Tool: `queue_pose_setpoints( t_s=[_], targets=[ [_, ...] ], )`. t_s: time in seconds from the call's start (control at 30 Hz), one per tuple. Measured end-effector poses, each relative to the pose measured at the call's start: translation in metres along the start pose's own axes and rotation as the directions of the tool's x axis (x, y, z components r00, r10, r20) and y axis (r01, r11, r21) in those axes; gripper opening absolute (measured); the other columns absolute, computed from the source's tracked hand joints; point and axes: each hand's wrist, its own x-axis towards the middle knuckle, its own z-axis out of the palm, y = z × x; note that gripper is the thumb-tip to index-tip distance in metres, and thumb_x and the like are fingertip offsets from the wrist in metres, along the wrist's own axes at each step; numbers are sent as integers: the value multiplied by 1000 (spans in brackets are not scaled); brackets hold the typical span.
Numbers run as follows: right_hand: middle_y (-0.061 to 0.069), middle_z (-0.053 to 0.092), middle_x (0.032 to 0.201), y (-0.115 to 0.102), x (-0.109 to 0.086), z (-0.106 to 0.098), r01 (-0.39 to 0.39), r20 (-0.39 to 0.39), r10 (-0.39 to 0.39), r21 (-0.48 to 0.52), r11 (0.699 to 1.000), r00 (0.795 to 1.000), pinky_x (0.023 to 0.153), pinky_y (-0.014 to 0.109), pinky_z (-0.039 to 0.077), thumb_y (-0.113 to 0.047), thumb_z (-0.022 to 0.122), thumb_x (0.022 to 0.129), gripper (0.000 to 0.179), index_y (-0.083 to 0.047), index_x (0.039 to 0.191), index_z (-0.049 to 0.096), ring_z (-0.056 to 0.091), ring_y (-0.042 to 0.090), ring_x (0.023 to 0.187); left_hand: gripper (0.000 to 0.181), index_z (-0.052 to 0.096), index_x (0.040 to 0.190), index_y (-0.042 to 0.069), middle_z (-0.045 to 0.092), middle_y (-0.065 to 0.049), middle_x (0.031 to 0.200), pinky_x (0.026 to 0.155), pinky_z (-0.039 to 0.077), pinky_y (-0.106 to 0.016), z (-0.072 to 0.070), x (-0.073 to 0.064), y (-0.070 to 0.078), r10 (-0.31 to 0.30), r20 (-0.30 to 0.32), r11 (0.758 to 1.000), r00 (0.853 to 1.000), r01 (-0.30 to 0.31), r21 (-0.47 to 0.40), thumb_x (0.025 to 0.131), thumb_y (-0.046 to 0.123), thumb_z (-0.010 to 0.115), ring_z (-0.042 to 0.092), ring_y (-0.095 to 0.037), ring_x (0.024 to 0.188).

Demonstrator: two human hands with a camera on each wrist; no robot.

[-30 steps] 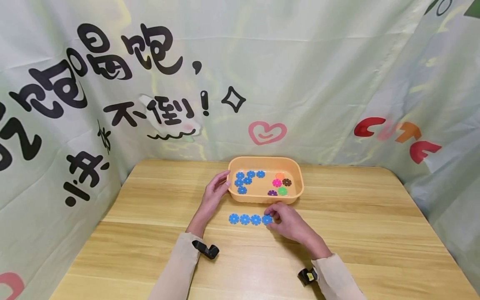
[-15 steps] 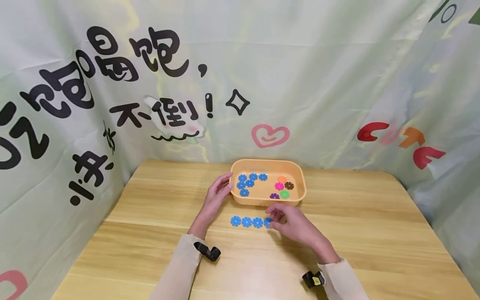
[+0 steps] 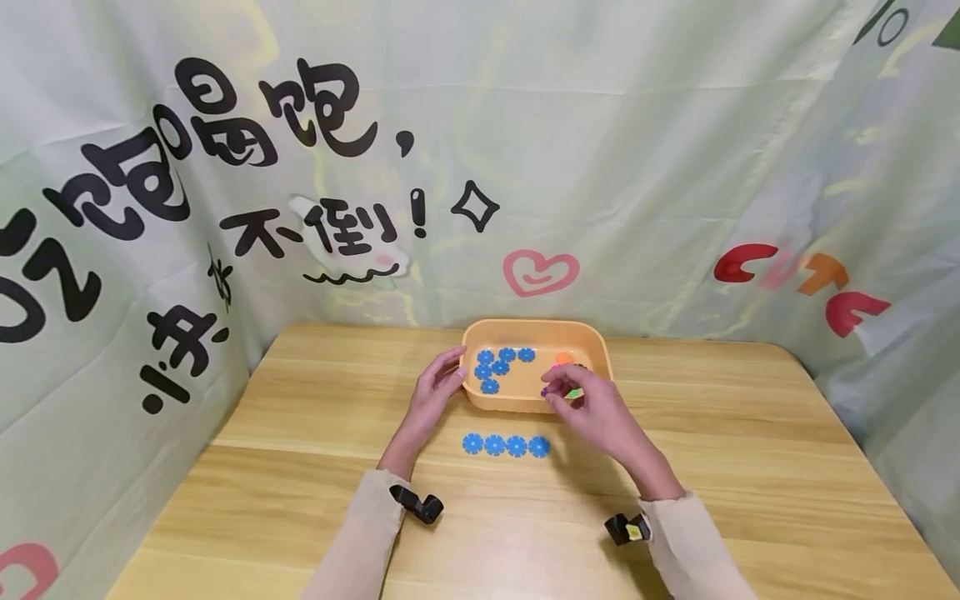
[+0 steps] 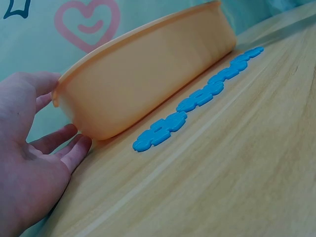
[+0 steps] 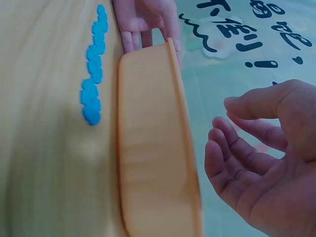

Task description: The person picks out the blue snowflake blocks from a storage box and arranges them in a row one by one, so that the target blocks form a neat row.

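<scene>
An orange plastic tray (image 3: 480, 403) stands on the table. My left hand (image 3: 435, 387) rests against its left end, fingers along the wall and rim, as the left wrist view also shows with the hand (image 4: 34, 148). Over the tray's right part hovers my right hand (image 3: 596, 408), its fingers loosely bent. In the right wrist view this hand (image 5: 261, 153) has nothing between thumb and fingers. Several blue snowflake discs (image 3: 495, 446) form a row before the tray, flat and edge to edge. More blue discs (image 3: 500, 367) lie in its left half. An orange disc (image 3: 564, 358) shows beyond my right fingers; other coloured discs there are partly hidden.
The wooden table (image 3: 735, 450) reaches back to a printed fabric curtain (image 3: 637, 167) close behind the tray. A small black camera (image 3: 417, 504) sits on the left wrist, and another black camera (image 3: 626, 529) on the right.
My right hand has left the rightmost blue disc of the row and moved up and away, over the tray's right side. That disc stays in the row. The left hand keeps its place.
</scene>
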Motion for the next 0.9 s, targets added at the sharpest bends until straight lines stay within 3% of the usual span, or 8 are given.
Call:
queue_pose_setpoints(
  t_s=[0.17, 0.4, 0.7, 0.9],
  targets=[
    [8, 69, 92, 3, 15, -4, 18, -20, -18, 7, 1000, 1000, 67, 33, 59, 0, 72, 94, 20, -5, 113, 69, 66, 22, 85, 42, 58, 145, 19, 52, -13, 147, 104, 52, -33, 0, 2, -1, 10, 2, 1000, 1000, -10, -1, 104, 28, 64, 53, -28, 135],
    [12, 68, 100, 20, 39, -4, -51, -14, 51, 1, 999, 999, 73, 34, 58, -1, 70, 95, 24, -2, 118, 66, 65, 28, 89, 43, 55, 147, 15, 50, -16, 149, 104, 52, -32, 0, 0, -2, 5, 5, 1000, 1000, -5, -2, 105, 23, 62, 50, -32, 137],
    [23, 63, 118, 40, 64, 3, -169, 74, 167, 14, 986, 983, 87, 44, 58, -6, 68, 97, 36, 4, 131, 61, 61, 35, 105, 44, 58, 145, 17, 52, -13, 147, 104, 52, -32, 0, -1, -2, 7, -4, 1000, 1000, -7, -8, 103, 30, 65, 52, -28, 135],
    [21, 62, 123, 51, 77, 9, -242, 127, 239, 14, 970, 963, 82, 40, 60, -8, 68, 98, 38, 2, 134, 60, 63, 34, 102, 45, 57, 145, 16, 52, -12, 147, 104, 52, -33, 1, -1, 0, 11, 4, 1000, 1000, -11, -21, 103, 29, 65, 52, -28, 134]
  ],
)
